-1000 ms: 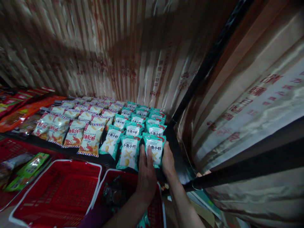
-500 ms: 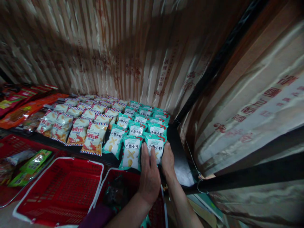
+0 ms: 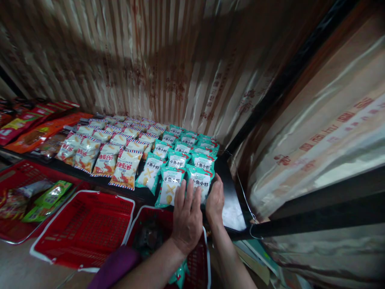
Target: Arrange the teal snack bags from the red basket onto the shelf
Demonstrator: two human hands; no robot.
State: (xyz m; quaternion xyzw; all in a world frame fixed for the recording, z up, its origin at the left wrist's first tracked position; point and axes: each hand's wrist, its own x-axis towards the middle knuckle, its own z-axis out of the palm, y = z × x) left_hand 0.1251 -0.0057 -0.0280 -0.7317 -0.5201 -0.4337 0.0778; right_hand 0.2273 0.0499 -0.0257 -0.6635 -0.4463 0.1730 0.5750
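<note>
Two Hands Are Flanking a Teal Snack Bag Near the Shelf's Front Right Corner

The left hand [image 3: 188, 222] is reaching over the front edge of the black shelf [image 3: 233, 208], its fingers stretching out straight and slightly apart, clamped on nothing. They are covering the lower left part of the front right teal bag [image 3: 204, 180] and overlapping the lower right of the middle teal bag [image 3: 169, 188]. The right hand [image 3: 215, 200] is cupping beside the front right teal bag's right side, its fingers lying together and bending a little, without closing into a grip; how firmly either hand is pressing, I cannot tell.

The front right teal bag is leaning back by the shelf's front edge, with a bare strip lying between it and the right edge. Other teal bags [image 3: 177, 160] are running in rows behind, toward the back edge. White-and-orange bags [image 3: 124, 168] are standing in rows to their left, and orange packs [image 3: 39, 136] and red packs [image 3: 24, 126] are lying toward the left end.

Below the front edge, three red baskets are sitting side by side: the left basket [image 3: 18, 172] is holding green packets [image 3: 54, 194], the middle basket [image 3: 87, 224] is showing its mesh floor, and the right basket [image 3: 208, 257] is holding a dark package [image 3: 148, 237] beneath the left forearm.
</note>
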